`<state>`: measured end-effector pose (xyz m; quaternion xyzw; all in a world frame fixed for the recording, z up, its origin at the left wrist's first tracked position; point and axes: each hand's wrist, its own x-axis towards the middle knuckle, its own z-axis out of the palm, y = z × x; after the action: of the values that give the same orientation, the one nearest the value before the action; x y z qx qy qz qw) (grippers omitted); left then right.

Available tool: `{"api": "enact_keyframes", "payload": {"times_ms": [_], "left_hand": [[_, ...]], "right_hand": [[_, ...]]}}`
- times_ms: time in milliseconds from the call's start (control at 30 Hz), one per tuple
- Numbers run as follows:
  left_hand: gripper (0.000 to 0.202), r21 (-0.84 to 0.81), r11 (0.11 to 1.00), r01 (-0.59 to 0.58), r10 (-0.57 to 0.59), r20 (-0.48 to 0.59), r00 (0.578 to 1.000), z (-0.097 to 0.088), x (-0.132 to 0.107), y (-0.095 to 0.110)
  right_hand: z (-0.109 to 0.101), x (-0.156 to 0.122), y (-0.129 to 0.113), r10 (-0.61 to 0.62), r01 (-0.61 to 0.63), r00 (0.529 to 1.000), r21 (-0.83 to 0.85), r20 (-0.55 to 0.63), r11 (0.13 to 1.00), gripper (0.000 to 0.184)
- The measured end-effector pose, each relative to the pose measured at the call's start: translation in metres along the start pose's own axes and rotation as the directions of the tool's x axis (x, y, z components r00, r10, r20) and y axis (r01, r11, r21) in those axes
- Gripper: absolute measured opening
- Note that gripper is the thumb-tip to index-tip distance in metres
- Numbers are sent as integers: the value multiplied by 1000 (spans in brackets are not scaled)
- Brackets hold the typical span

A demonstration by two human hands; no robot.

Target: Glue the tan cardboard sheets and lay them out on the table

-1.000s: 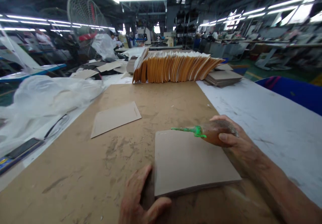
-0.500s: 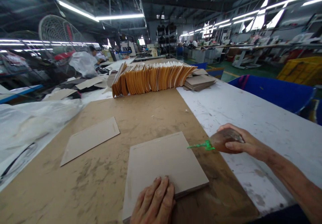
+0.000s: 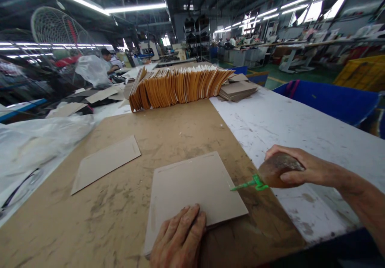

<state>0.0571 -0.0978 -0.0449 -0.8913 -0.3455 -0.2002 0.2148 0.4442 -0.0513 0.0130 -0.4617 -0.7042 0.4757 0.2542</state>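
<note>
A stack of grey cardboard sheets [image 3: 195, 185] lies on the brown board [image 3: 168, 135] in front of me. My left hand [image 3: 179, 240] rests flat on its near edge, fingers stretched out. My right hand [image 3: 297, 167] is wrapped round a brown glue bottle [image 3: 278, 173] whose green nozzle [image 3: 248, 184] points left, with its tip at the right edge of the stack. A single grey sheet [image 3: 105, 163] lies apart to the left.
A long row of orange-edged sheets [image 3: 180, 85] stands at the far end, with a flat grey pile [image 3: 237, 90] beside it. Clear plastic [image 3: 39, 139] bunches at the left. White table surface [image 3: 285, 123] and a blue bin [image 3: 327, 99] lie to the right. A person works far off.
My left hand moved from the stack's left corner onto its near edge and flattened. The bottle's nozzle came off the top of the stack to its right edge. The view shifted.
</note>
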Motion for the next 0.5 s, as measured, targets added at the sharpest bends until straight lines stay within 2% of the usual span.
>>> {"api": "enact_keyframes", "payload": {"times_ms": [133, 300, 400, 500], "left_hand": [[34, -19, 1000, 14, -13, 31, 999, 0, 0, 1], [33, -55, 998, 24, -23, 15, 1000, -2, 3, 1], [34, -63, 998, 17, -16, 20, 1000, -3, 4, -1], [34, -67, 998, 21, -21, 5, 1000, -1, 3, -2]], "right_hand": [[-3, -5, -3, 32, -32, 998, -1, 48, 999, 40], [-4, -5, -2, 37, -41, 994, 34, 98, 999, 40], [-3, 2, 3, 21, -21, 1000, -14, 2, 1000, 41], [2, 14, 10, 14, -21, 985, -38, -171, 999, 43]]}}
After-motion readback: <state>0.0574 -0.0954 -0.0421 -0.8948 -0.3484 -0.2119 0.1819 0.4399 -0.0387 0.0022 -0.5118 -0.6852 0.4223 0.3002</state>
